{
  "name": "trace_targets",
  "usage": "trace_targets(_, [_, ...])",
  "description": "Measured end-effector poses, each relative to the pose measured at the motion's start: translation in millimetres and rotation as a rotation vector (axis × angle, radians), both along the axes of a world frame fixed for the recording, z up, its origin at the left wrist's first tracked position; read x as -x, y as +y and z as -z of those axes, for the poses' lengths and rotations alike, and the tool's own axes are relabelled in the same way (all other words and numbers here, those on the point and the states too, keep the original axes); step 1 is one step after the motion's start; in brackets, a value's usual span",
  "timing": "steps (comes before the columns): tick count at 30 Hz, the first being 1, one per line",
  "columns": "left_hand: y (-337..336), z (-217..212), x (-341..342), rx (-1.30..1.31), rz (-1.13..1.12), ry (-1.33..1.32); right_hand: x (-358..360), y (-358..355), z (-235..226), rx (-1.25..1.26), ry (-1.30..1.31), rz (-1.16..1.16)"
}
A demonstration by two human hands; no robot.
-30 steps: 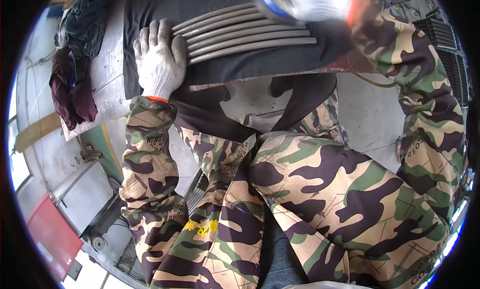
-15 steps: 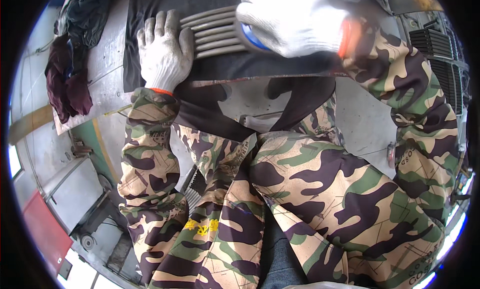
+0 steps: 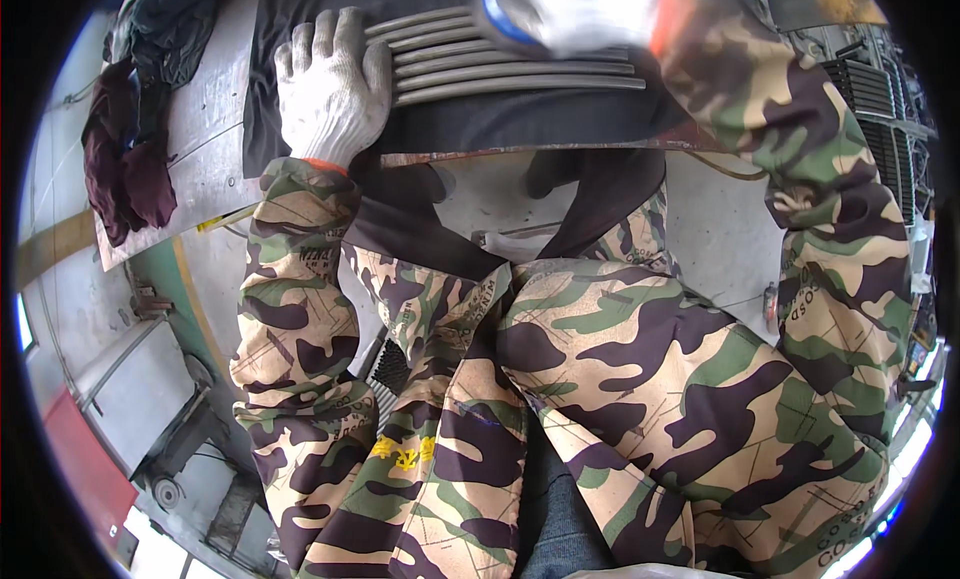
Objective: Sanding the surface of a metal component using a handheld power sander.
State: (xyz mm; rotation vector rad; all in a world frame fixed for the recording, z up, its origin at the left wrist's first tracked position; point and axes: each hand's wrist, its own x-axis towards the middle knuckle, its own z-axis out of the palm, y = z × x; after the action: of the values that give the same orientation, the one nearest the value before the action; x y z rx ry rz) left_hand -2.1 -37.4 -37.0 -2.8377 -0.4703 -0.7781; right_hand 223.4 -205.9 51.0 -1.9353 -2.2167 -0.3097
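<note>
Several grey metal rods [image 3: 520,81] lie side by side across a black cloth [image 3: 480,131] on the table. On their left ends rests my left hand [image 3: 330,94], in a white knit glove, flat with its fingers stretched out. My right hand [image 3: 600,14], gloved the same way and smeared by motion, is above the rods toward the far edge. It is closed round a dark, round-edged thing with a blue band [image 3: 508,17]; its exact kind is blurred. The right ends of the nearer rods show below this hand, while the hand covers parts of the farther ones.
At the far left, dark crumpled clothes [image 3: 130,164] hang over the table's pale metal top [image 3: 215,129]. Black stacked bars [image 3: 870,109] stand on the right. A red panel [image 3: 90,469] and a grey machine are at the lower left. My camouflage-covered lap is below the table edge.
My right hand has moved away from me across the rods with the blue-banded thing, uncovering the nearer rods' right ends. My left hand stays on the rods.
</note>
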Motion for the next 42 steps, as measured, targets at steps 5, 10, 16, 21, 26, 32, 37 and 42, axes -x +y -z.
trace_targets(5, [-4.4, 3.4, 3.6, 0.110, -0.098, 0.126, 24.3, -19.0, -3.4, 0.032, 0.095, -0.101])
trace_targets(10, [5.9, 5.9, 1.4, 0.084, -0.080, 0.120, 17.6, -2.0, -4.4, 0.021, 0.063, -0.009])
trace_targets(16, [18.8, 15.6, -21.0, 0.066, -0.050, 0.065, 18.5, -5.2, 0.6, -0.006, 0.031, -0.059])
trace_targets(21, [38.8, 11.8, -25.3, -0.013, -0.077, 0.091, 11.7, 20.3, -4.7, 0.022, -0.006, 0.055])
trace_targets(26, [40.1, 23.6, -30.8, -0.101, -0.091, 0.082, 26.9, 1.5, -1.9, 0.014, -0.012, -0.010])
trace_targets(32, [37.3, 10.7, -22.2, -0.019, 0.040, -0.005, 13.5, 24.9, -6.1, 0.003, -0.019, 0.055])
trace_targets(37, [28.8, 12.3, -34.7, -0.140, 0.022, 0.101, 23.4, -8.4, -3.5, 0.020, 0.029, -0.020])
trace_targets(42, [36.9, -3.5, -18.2, -0.258, 0.000, 0.236, -11.1, 21.5, -9.7, 0.066, -0.024, 0.131])
